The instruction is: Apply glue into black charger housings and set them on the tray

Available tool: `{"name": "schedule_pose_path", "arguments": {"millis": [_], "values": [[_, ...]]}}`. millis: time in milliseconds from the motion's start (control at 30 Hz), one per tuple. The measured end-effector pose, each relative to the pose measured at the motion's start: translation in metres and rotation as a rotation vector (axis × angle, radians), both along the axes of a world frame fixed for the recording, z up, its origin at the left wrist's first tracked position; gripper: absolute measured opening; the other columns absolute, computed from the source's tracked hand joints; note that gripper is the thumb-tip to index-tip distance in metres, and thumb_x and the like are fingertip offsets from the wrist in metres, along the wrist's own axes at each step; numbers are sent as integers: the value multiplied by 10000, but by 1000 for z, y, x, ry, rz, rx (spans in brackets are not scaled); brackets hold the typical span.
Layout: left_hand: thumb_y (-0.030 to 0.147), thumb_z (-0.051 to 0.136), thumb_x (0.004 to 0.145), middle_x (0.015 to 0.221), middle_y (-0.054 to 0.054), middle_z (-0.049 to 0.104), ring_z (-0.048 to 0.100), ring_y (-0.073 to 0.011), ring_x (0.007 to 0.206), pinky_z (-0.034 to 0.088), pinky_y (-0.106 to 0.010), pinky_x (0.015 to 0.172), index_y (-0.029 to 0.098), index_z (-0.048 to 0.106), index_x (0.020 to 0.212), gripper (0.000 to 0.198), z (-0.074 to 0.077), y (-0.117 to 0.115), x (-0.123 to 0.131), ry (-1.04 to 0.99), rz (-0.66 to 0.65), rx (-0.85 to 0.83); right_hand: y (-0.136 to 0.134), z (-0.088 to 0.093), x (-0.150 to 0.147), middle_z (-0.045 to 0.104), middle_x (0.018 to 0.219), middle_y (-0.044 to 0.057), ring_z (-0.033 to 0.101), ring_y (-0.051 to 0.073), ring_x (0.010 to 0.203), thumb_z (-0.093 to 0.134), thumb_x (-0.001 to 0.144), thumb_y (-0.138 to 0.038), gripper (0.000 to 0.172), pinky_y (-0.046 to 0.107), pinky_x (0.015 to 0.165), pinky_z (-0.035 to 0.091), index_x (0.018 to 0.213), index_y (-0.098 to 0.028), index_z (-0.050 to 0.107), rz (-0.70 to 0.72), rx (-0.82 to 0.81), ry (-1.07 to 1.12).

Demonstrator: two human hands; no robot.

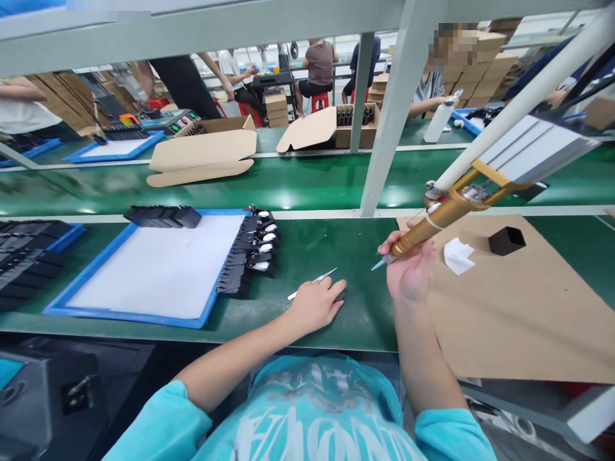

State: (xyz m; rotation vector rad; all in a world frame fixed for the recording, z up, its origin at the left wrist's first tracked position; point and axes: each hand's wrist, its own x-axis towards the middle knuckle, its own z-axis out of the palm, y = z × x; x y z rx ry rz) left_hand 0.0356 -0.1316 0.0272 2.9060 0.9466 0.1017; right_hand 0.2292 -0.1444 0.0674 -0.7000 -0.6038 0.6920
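Note:
My right hand [409,272] is wrapped around a gold-coloured glue dispenser [427,224], palm turned up. The dispenser's pale blue nozzle [378,264] points down and left over the green bench. My left hand [314,304] rests low on the bench with its fingers bent around a small dark part [340,296], mostly hidden under them. Metal tweezers [327,274] lie by this hand, partly covered by it. To its left, several black housings with white pieces [262,248] line the right edge of a blue-rimmed tray [129,319].
Cardboard [509,320] covers the right side, bearing a crumpled white tissue [458,256] and a black square cup [507,241]. More black housings [163,216] sit at the tray's back edge. A grey post [384,128] rises ahead. Co-workers are beyond the green conveyor [307,179].

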Motion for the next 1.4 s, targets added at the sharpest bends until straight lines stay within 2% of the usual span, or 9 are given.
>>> {"name": "schedule_pose_path", "arguments": {"millis": [233, 333, 600, 700, 867, 967, 1100, 1267, 1400], "values": [[466, 512, 925, 860, -67, 657, 663, -239, 772, 417, -301, 581, 228, 617, 1140, 337, -23, 2, 2, -81, 61, 118, 1, -1, 1, 646, 715, -14, 573, 134, 563, 513, 847, -614, 411, 274, 594, 447, 1002, -238, 569, 5, 13, 11], [428, 510, 922, 811, -58, 665, 660, -220, 740, 406, -296, 595, 231, 644, 1084, 288, -32, 2, 4, -145, 84, 165, 1, -1, 0, 642, 722, -14, 570, 133, 575, 502, 857, -608, 402, 272, 591, 440, 1005, -239, 564, 3, 10, 7], [341, 541, 871, 767, -57, 654, 646, -209, 741, 406, -288, 617, 228, 673, 1014, 225, -34, 2, 6, -262, 107, 93, 0, 0, 0, 640, 725, -17, 570, 132, 574, 511, 850, -608, 403, 278, 591, 447, 1010, -241, 557, 3, -3, 11], [390, 598, 842, 816, -42, 656, 638, -197, 753, 426, -275, 639, 235, 651, 1026, 247, -27, 7, 2, -395, 169, -146, -1, 0, 1, 638, 728, -17, 570, 133, 577, 515, 848, -608, 406, 280, 594, 450, 1015, -240, 556, 2, -9, 12], [638, 544, 828, 713, 40, 549, 507, -109, 517, 363, -205, 448, 239, 524, 1035, 450, 2, 20, -7, -1111, 511, -1155, -2, -1, 2, 643, 732, -11, 574, 135, 587, 506, 859, -601, 411, 281, 606, 453, 1023, -230, 575, -15, -12, 20], [659, 589, 797, 660, 55, 505, 459, -83, 450, 305, -183, 393, 232, 502, 1031, 495, 20, 26, -14, -1410, 475, -1558, -3, 0, 2, 644, 715, -7, 571, 143, 587, 516, 846, -608, 424, 279, 592, 443, 1015, -226, 588, -36, -25, 15], [641, 573, 833, 620, 56, 499, 415, -67, 411, 273, -179, 381, 229, 506, 1025, 460, 33, 28, -23, -1493, 320, -1697, -4, 0, 4, 636, 688, -3, 558, 164, 569, 529, 812, -631, 441, 307, 585, 440, 989, -233, 601, -67, -71, 5], [652, 612, 810, 626, 56, 513, 479, -86, 470, 332, -186, 423, 240, 496, 1051, 492, 31, 33, -37, -1538, 265, -1669, -3, 3, 6, 619, 679, 19, 536, 184, 591, 599, 730, -657, 464, 343, 555, 434, 953, -254, 656, -107, -115, 31], [655, 609, 811, 606, 52, 527, 473, -89, 451, 331, -183, 418, 238, 496, 1048, 492, 32, 42, -57, -1552, 230, -1609, -3, 10, 5, 560, 638, 53, 532, 195, 624, 642, 710, -581, 373, 374, 483, 405, 840, -239, 716, -170, -147, 102]]}}
